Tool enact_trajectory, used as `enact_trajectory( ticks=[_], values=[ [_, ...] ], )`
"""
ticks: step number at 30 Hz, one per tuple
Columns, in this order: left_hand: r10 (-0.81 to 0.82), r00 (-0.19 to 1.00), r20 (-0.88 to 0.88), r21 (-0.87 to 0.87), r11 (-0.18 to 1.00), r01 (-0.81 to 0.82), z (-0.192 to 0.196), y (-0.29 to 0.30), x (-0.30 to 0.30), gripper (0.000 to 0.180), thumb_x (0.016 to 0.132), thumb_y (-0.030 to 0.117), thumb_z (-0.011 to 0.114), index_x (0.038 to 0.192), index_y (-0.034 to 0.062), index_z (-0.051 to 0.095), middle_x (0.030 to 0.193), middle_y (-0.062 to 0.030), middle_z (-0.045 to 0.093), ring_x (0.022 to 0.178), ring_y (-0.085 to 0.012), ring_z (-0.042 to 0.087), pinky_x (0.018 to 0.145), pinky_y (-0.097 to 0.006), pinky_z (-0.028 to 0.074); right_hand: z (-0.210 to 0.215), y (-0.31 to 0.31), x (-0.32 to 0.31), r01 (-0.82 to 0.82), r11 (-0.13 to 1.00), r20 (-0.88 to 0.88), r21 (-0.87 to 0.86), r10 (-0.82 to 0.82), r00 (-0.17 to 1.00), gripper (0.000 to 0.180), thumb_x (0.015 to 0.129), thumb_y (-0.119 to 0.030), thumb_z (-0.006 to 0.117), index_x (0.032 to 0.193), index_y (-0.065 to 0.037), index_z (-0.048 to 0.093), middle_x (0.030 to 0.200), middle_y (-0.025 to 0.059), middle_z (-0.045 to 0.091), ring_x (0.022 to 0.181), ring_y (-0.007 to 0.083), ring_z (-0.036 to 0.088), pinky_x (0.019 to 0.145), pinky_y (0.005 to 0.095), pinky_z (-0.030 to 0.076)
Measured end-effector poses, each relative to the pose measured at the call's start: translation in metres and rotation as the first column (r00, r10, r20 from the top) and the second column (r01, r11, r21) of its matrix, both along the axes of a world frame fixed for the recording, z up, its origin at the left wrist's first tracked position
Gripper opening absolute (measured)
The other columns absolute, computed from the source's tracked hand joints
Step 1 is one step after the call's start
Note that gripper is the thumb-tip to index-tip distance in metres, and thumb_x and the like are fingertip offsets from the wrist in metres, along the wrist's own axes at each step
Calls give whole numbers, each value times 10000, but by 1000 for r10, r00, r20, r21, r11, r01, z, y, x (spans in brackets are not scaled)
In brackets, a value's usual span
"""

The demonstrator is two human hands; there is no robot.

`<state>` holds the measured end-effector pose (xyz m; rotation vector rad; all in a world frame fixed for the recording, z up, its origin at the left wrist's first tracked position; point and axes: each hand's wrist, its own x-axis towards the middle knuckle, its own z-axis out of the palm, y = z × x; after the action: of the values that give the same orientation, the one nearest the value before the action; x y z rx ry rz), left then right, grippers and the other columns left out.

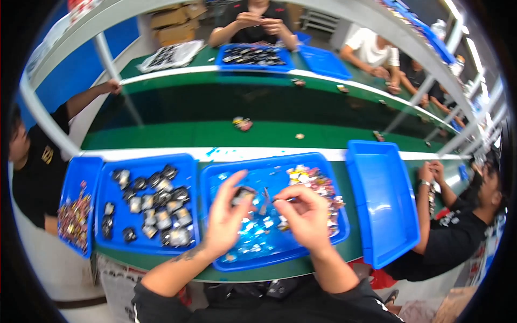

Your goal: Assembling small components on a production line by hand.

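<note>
Both hands are over a blue tray (323,161) in front of me. My left hand (226,212) curves its thumb and fingers round a small dark part (244,195) with a lighter face; blur hides its exact kind. My right hand (307,212) is closed in a pinch close by, and what its fingertips hold is too small to make out. A thin greyish piece (264,200) shows between the two hands. Under them the tray has shiny bits of clear film (250,239). Along its right side lies a heap of small red, yellow and white parts (318,183).
To the left, a blue tray (186,161) carries black-and-silver parts (161,199); beyond it, a narrower tray (97,167) has colourful small parts (75,218). Another blue tray (385,199) stands right. Past the white rail (140,153), a green belt (188,132) carries scattered parts. Several people sit around.
</note>
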<state>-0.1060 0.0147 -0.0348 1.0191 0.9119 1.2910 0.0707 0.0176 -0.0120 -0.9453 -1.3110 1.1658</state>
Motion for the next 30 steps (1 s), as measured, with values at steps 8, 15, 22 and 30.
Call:
enact_trajectory(
  ticks=[8,15,22,30],
  values=[
    [68,965,251,-183,983,-22,-3,10,-5,262,976,96,542,1204,-29,576,1117,-118,632,1104,-235,605,980,-361,470,0,-16,-7,-105,990,160,-91,119,980,107,869,26,655,974,44,665,931,65,642,849,104,626,753,225,514],
    [-113,981,157,-113,985,131,1,-1,7,309,926,38,612,1219,-47,564,1131,-136,654,1014,-171,640,885,-293,526,-2,-1,-8,148,958,410,246,-242,879,111,798,42,700,904,10,698,741,69,632,556,88,515,507,228,420],
    [-217,963,158,-17,975,223,-8,-3,4,361,945,7,564,1295,-37,486,1162,-148,637,1036,-160,632,885,-279,530,18,-13,-14,188,957,480,222,-275,833,103,769,36,721,824,-27,661,709,51,632,521,117,492,480,262,401],
    [-205,978,35,55,978,202,-2,-8,5,336,952,19,564,1281,-45,542,1230,-152,611,1097,-146,601,925,-257,498,26,-15,-15,67,928,630,366,-300,716,120,745,32,726,829,-27,663,769,99,671,659,272,646,571,344,476]
  ],
)
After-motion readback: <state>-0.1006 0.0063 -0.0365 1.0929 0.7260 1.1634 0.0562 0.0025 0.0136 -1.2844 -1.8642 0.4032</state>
